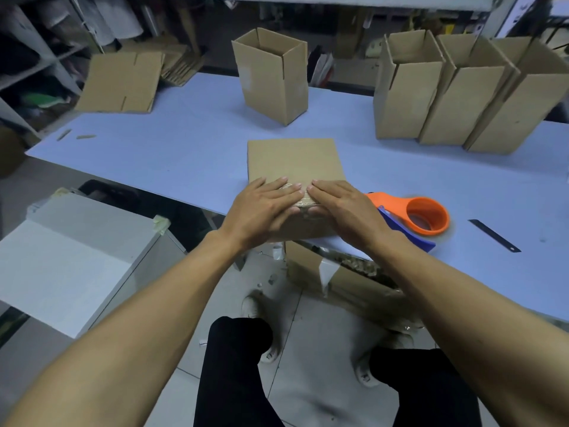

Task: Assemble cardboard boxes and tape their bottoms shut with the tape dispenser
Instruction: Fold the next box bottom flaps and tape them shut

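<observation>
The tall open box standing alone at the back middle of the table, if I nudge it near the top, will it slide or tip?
The lone box would probably tip: it stands tall on a narrow base. It looks empty, so likely light. The table looks smooth, so a low push may slide it.

Pale blue tabletop (pixel 160 155); black blade (pixel 494 236) lying flat near its right front edge; white cabinet (pixel 70 260) at left; shelving (pixel 37 57) behind; grey tiled floor (pixel 308 380) below.

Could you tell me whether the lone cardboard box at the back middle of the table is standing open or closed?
Open: the lone brown cardboard box stands upright with its top flaps raised, showing its hollow inside.
</observation>
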`<state>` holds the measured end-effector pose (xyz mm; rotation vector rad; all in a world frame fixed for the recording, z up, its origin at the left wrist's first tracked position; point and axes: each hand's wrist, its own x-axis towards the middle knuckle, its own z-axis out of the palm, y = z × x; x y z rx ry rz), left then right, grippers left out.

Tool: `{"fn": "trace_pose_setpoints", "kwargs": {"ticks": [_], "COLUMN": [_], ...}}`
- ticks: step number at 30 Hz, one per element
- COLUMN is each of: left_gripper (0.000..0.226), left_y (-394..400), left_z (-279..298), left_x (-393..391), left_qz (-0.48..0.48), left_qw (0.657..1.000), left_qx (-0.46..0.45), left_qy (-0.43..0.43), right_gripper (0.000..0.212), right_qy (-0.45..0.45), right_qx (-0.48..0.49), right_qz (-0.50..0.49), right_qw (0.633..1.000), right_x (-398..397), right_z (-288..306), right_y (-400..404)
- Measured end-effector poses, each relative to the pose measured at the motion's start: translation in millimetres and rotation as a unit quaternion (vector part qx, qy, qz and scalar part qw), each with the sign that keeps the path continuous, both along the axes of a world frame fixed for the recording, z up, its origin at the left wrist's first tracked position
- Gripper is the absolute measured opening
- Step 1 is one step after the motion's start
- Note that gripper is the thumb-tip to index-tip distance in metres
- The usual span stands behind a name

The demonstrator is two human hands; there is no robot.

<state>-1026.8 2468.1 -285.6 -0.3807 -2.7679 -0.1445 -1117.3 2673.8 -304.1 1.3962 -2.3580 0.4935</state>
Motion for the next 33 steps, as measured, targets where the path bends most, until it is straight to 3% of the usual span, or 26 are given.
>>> {"fn": "trace_pose_setpoints", "kwargs": {"ticks": [3, 6, 9, 14, 23, 26, 33], "left_gripper": [0.047, 0.046, 0.048, 0.070, 0.055, 0.054, 0.055], "left_y": [0.4, -0.6, -6.1, -4.1, -4.4, -8.1, -12.1], "left_z": [-1.7, -4.3, -4.8, 0.3, -2.9, -3.5, -4.2], "left_x": [0.0, -2.9, -4.3, -2.7, -2.9, -2.0, -2.0], "left_qz": [-0.002, -0.002, -0.007, 0.022, 0.015, -0.009, -0.020], "left_qw": [1.000, 1.000, 0.999, 0.999, 1.000, 0.999, 0.999], "left_qx": [-0.006, -0.020, -0.031, -0.014, -0.002, -0.016, -0.015], "left_qy": [-0.004, 0.003, -0.007, -0.034, -0.022, -0.026, -0.030], "right_gripper": [0.050, 0.042, 0.052, 0.065, 0.034, 0.041, 0.043], "right_qy": [0.030, 0.056, 0.042, 0.022, 0.010, -0.076, -0.043], "right_qx": [0.030, 0.035, 0.045, 0.075, -0.014, -0.024, -0.010], "right_qz": [-0.020, -0.019, -0.005, -0.012, 0.012, 0.018, 0.021], "right_qw": [0.999, 0.998, 0.998, 0.997, 1.000, 0.997, 0.999], "right_x": [-3.0, -4.8, -6.3, -5.3, -3.0, -4.1, 2.1], "right_z": [4.2, -1.4, -0.2, 9.1, -2.7, -5.7, 1.2], "right_y": [-3.5, -6.5, -0.6, -3.5, -9.1, 6.6, 11.2]}}
